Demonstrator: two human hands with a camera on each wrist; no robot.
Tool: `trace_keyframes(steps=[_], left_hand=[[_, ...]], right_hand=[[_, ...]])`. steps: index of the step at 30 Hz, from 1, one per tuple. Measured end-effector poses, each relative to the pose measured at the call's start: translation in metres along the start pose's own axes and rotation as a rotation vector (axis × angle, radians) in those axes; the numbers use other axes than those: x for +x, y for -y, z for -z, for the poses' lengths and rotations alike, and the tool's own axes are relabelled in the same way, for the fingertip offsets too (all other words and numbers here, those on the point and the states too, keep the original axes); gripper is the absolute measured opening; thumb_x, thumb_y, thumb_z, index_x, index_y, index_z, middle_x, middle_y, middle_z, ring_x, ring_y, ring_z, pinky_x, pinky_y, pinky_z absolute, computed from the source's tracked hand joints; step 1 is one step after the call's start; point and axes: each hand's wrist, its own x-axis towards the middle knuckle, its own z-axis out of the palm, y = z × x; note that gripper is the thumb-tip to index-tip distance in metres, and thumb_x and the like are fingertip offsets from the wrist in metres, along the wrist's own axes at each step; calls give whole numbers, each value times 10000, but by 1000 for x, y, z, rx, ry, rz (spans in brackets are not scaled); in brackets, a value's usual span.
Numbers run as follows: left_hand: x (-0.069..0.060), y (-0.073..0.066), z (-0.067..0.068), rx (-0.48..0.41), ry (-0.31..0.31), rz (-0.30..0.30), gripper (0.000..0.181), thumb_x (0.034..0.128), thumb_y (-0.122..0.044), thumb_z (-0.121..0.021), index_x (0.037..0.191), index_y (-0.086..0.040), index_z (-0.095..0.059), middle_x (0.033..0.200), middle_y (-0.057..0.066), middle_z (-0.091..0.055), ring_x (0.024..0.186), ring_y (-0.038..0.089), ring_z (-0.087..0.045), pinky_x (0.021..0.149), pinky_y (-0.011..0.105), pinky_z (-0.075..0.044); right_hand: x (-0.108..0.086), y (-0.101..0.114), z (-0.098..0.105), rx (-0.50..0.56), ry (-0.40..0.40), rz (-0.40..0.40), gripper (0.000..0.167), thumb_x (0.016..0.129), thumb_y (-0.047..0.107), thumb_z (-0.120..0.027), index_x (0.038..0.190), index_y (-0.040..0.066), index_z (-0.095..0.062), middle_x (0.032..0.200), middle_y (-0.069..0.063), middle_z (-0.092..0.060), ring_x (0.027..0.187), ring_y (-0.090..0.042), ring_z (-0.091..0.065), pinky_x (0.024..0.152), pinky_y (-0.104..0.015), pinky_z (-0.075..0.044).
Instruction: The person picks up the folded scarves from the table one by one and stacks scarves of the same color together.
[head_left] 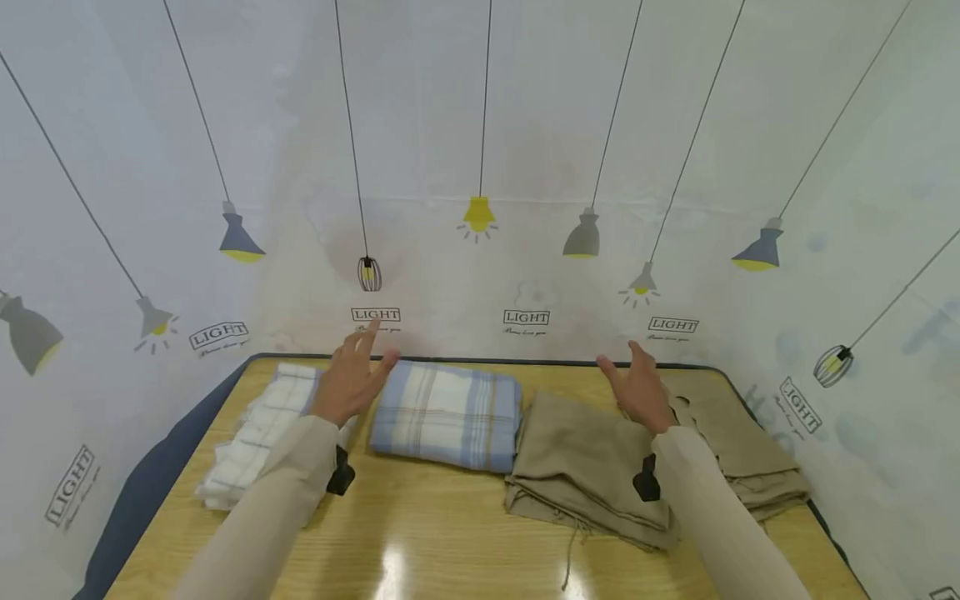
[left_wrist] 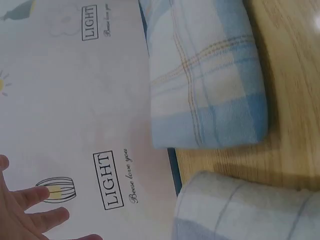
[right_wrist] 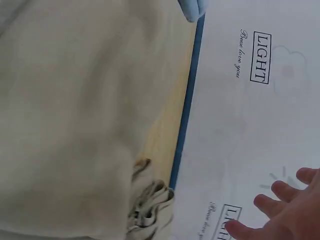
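My left hand (head_left: 351, 375) hovers with fingers spread, above the gap between a white checked cloth (head_left: 258, 433) and a folded blue-and-white plaid cloth (head_left: 446, 412). Nothing is in it. My right hand (head_left: 641, 387), also spread and holding nothing, is over the space between a folded khaki cloth (head_left: 585, 462) and a second khaki cloth (head_left: 738, 433) at the far right. In the left wrist view the plaid cloth (left_wrist: 205, 75) lies beside the white checked cloth (left_wrist: 240, 210). The right wrist view shows the khaki cloth (right_wrist: 75, 120) up close, with the spread right hand (right_wrist: 285, 215) apart from it.
All the cloths lie in a row on a wooden table (head_left: 420, 533) with a dark blue edge. A white wall covering (head_left: 435, 125) printed with lamps stands behind the table and along both sides. Loose threads (head_left: 572, 550) trail from the middle khaki cloth.
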Motion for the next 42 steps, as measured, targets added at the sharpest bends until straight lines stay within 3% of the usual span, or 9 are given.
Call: trace_keyframes(steps=[14,16,18,21,23,26,32,37,42], left_hand=[[-15,-25,-50,-244,72,41,775,967,-612,-284,1504,-63,-187,1431,318,-344,1219,485,-457,979,593,-376],[-18,-30,-59,-303,70,57,734,980,-581,-294,1471,-39,-241,1380,310,-394,1195,462,-478,972,571,-387],[-22,-38,-68,-352,66,66,665,997,-535,-305,1413,-16,-313,1301,300,-453,1147,432,-509,941,554,-406],[-28,-48,-85,-401,82,54,557,1013,-485,-315,1272,-4,-426,1154,243,-521,1043,360,-538,860,504,-437],[-33,-53,-96,-413,113,42,534,1012,-498,-300,1178,-18,-464,1088,195,-536,965,299,-540,793,451,-445],[-40,-60,-111,-452,185,49,543,1000,-539,-275,1102,-46,-477,978,130,-529,814,223,-512,695,372,-421],[-52,-78,-140,-555,295,59,543,1024,-473,-277,1149,7,-497,943,159,-575,762,262,-542,676,400,-439],[-60,-93,-159,-576,268,96,457,1029,-398,-334,952,10,-524,823,135,-526,682,235,-478,639,369,-396],[-68,-107,-170,-678,323,175,388,1020,-338,-381,703,-115,-391,629,20,-372,505,150,-296,507,285,-291]], right_hand=[[-32,-40,-9,350,30,-169,887,959,616,-222,1495,-41,40,1513,-342,-101,1377,-473,-204,1082,-595,-243],[-37,-45,-13,351,-10,-167,822,963,610,-219,1405,-82,-258,1277,-374,-403,1171,-471,-429,977,-559,-366],[-44,-51,-15,345,-34,-176,813,969,602,-209,1361,-101,-324,1246,-372,-419,1151,-481,-427,964,-558,-364],[-53,-60,-18,327,-66,-221,762,965,611,-183,1019,-84,-490,953,-334,-467,923,-476,-448,868,-527,-389],[-59,-66,-19,321,-28,-271,870,958,626,-140,1309,-120,-416,1294,-389,-375,1186,-517,-376,1008,-589,-310],[-63,-76,-21,297,32,-333,923,936,654,-69,1438,-95,-270,1449,-367,-236,1316,-529,-248,1075,-620,-218],[-74,-88,-23,354,48,-389,972,916,663,-21,1431,-137,-222,1433,-394,-214,1283,-543,-264,1069,-626,-220],[-82,-95,-20,375,68,-433,1004,891,697,-33,1460,-130,-9,1482,-400,-41,1331,-568,-117,1092,-631,-158],[-85,-98,-26,326,30,-461,996,910,680,-75,1448,-157,-51,1455,-416,-101,1307,-565,-177,1083,-622,-196]])
